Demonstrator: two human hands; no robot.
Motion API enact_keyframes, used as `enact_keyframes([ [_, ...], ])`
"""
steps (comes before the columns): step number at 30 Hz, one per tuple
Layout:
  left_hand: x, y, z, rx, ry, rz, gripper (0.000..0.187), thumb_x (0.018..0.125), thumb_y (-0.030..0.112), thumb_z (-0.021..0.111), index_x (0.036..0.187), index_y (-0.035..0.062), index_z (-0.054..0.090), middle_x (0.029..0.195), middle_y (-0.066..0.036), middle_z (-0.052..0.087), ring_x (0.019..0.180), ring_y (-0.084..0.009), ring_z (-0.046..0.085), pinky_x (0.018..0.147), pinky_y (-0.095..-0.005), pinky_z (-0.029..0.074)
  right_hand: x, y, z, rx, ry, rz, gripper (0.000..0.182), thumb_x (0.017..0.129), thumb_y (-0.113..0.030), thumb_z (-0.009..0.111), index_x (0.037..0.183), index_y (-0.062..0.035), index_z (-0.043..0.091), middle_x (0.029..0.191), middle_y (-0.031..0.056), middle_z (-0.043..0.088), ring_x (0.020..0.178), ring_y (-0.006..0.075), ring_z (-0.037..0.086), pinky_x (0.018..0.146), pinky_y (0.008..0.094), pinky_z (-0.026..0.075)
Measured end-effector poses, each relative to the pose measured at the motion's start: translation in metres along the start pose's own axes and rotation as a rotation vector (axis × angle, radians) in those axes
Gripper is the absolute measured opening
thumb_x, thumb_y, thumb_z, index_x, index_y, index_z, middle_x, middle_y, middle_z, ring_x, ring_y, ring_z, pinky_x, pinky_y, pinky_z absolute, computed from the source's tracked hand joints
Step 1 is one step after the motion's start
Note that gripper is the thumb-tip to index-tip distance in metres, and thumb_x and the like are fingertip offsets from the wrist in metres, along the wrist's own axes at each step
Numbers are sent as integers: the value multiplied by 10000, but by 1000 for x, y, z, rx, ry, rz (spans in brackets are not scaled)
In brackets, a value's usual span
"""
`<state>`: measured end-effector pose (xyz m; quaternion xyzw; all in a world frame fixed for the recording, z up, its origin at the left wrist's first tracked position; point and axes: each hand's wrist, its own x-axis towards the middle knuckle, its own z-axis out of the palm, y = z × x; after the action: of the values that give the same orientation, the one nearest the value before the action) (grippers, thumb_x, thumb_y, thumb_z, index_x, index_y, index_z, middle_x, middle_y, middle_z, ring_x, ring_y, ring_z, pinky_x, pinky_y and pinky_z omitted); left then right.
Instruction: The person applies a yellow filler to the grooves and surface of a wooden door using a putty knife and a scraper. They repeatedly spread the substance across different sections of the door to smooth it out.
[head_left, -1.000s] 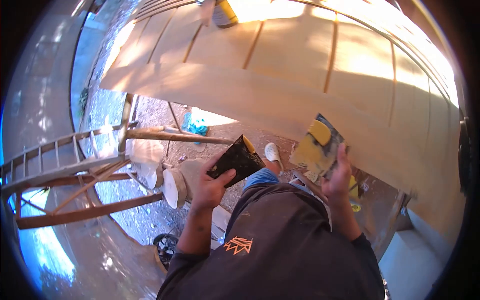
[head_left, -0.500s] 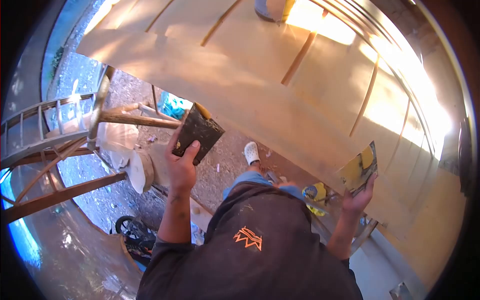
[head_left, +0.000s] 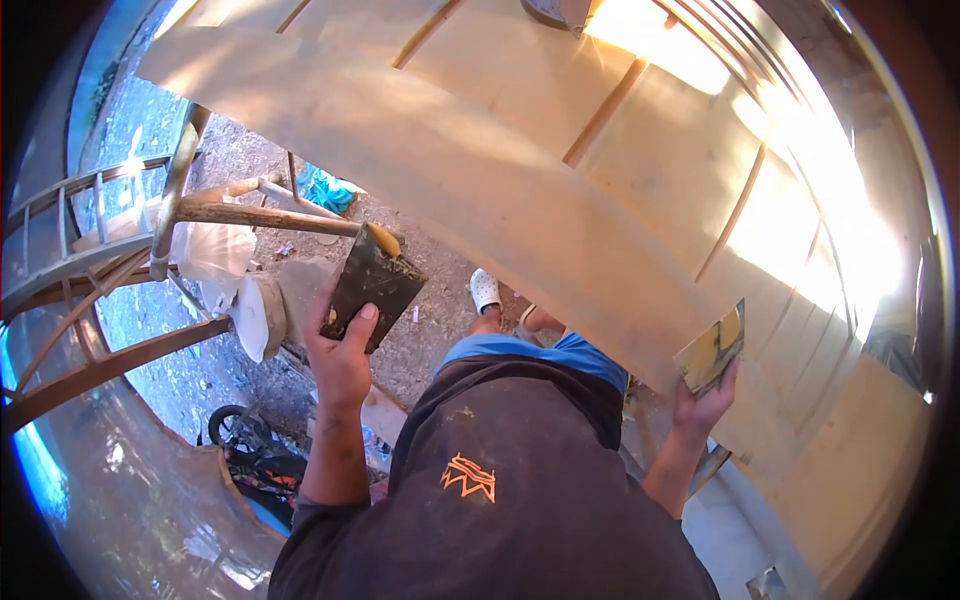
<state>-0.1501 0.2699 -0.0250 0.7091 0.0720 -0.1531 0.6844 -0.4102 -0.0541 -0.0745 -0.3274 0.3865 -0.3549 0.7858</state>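
- Narrow and closed, your left hand (head_left: 342,370) has its grip on a dark, flat, four-sided plate (head_left: 378,295), thumb pressed on its face, a dab of yellow paste (head_left: 383,240) at the top edge.
- Your right hand (head_left: 705,402) is closed on the lower edge of a thin, flat blade smeared yellow and grey (head_left: 712,352); its exact finger placement is hard to tell.
- You have that blade over the outer part of a broad, pale-tan panelled surface (head_left: 480,190); whether they touch, you cannot tell from here. The plate is beside its near edge, above the ground.
- As a judgement, you are at a carrying step: paste on the plate, blade well apart from it. A move from this pose calls for a steady left wrist, so the paste stays put, and a controlled blade angle.
- Count two hands, two held tools, one visible dab on the plate's edge, and at least four dark strips across the surface; fainter ones at the right are hard to number.
- Around you: one grey, rounded container (head_left: 552,10) cut off at the top, one crumpled turquoise plastic piece (head_left: 325,190), one wooden ladder-like frame (head_left: 85,355) and one white perforated clog (head_left: 484,289) near your legs.
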Motion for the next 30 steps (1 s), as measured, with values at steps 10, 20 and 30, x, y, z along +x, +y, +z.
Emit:
enact_keyframes([
  [10,-25,9,70,654,-2,506,404,812,-72,494,1215,-38,503,1128,-154,567,1060,-268,539,933,-351,417,47,-15,30,52,-370,294,417,990,-312,305,1286,-42,420,1178,105,564,1065,241,558,905,392,463],
  [20,-19,-124,114,980,297,889,519,712,-129,472,1213,5,482,1270,-233,379,1208,-409,381,1010,-480,326,74,-36,12,-48,-439,455,433,994,-325,280,1292,-38,408,1189,127,549,1052,240,565,900,386,465],
  [30,-40,7,109,1164,126,445,552,684,-137,429,1206,20,513,1217,-218,507,1152,-370,475,990,-393,364,69,-43,-28,-3,-408,460,384,984,-276,341,1257,-16,416,1165,125,558,1038,223,573,894,366,470],
])
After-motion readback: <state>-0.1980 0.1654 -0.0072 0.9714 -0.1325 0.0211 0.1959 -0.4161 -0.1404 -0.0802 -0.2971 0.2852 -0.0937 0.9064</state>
